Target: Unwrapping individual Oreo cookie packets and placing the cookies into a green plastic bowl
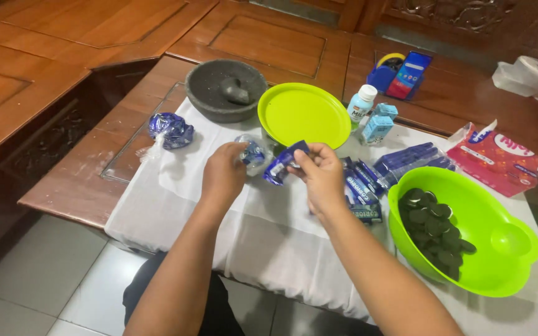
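Right hand (324, 173) pinches one end of a dark blue biscuit wrapper (283, 163), fingers closed on it; left hand (224, 171) is closed around a clear crumpled bit of plastic with blue in it (253, 153). Both are held just above the white cloth (263, 239), in front of the body, the wrapper between the two hands.

Just right of the right hand: a heap of unopened blue packets (363, 186) on the cloth. Beside that, the green bowl (505, 249), holding dark round biscuits (436, 227) piled on its near-left side.

Judgement on handling: the wrapper looks thin and slippery, so a firm pinch at the seam, with the pull spread evenly, should keep the brittle biscuits whole; holding it near the bowl would catch crumbs.

Further back: a lime green plate (303, 114), a grey stone mortar (210, 93) with its pestle (236, 92) lying inside. Left of these, a knotted blue plastic bundle (170, 129). Right of the plate, a small white bottle (362, 102) and small blue cartons (379, 124). Far right, a pink packet (499, 158).
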